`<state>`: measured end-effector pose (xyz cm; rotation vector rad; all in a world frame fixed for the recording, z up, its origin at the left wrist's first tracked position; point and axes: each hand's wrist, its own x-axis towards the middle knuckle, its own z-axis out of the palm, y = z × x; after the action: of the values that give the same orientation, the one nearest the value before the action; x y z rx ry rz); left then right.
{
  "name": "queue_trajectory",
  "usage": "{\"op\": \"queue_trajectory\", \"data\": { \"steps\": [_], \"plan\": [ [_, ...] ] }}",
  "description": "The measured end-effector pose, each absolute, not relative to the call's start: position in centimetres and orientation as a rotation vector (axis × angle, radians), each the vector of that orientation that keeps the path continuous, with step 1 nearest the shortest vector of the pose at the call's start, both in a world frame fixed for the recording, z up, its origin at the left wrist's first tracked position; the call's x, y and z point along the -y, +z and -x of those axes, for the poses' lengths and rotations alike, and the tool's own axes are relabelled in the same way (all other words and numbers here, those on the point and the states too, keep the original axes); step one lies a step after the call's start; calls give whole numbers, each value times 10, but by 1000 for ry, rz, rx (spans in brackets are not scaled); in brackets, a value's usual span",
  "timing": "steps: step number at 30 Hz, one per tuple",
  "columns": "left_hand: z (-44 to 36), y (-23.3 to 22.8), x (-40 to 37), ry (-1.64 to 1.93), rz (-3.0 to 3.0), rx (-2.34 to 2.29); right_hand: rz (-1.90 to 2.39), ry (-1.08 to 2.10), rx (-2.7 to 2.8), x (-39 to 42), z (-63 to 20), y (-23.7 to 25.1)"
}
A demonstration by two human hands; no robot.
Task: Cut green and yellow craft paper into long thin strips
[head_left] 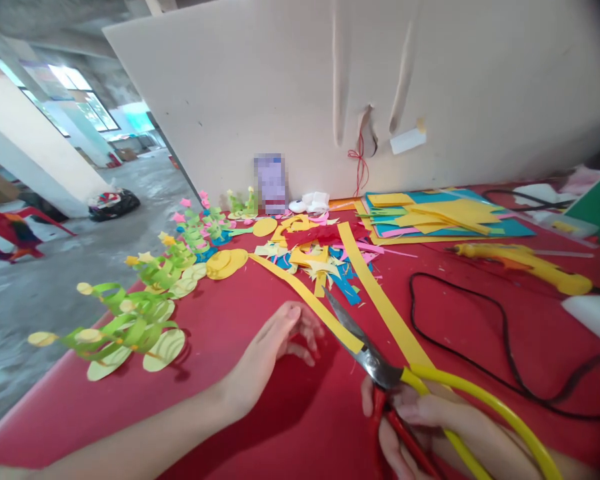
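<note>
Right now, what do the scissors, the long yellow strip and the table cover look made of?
Scissors: bare grey metal blades with a dull shine; handles look plastic-coated, one yellow, one red, held in the right hand. Yellow strip: matte coloured paper or thin card, flat and cleanly cut. Table cover: red, matte, probably felt or cloth; weave not discernible.

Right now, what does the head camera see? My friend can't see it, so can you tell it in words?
A right hand holds scissors with red and yellow handles against a long yellow paper strip on a red table, while the left hand rests open beside it. Green paper flowers, colourful scraps and a yellow glue gun lie around.
</note>
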<state>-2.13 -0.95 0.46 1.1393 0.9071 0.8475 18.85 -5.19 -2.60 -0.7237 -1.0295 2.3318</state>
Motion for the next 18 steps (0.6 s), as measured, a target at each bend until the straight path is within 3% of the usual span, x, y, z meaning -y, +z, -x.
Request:
{"op": "queue_trajectory", "data": {
  "steps": [8,18],
  "plan": [
    [0,7,-6,876,-934,-796,822,2216,1088,59,-191,-25],
    [9,-1,-10,835,-895,-785,817,2298,1083,60,-197,-29]
  ]
}}
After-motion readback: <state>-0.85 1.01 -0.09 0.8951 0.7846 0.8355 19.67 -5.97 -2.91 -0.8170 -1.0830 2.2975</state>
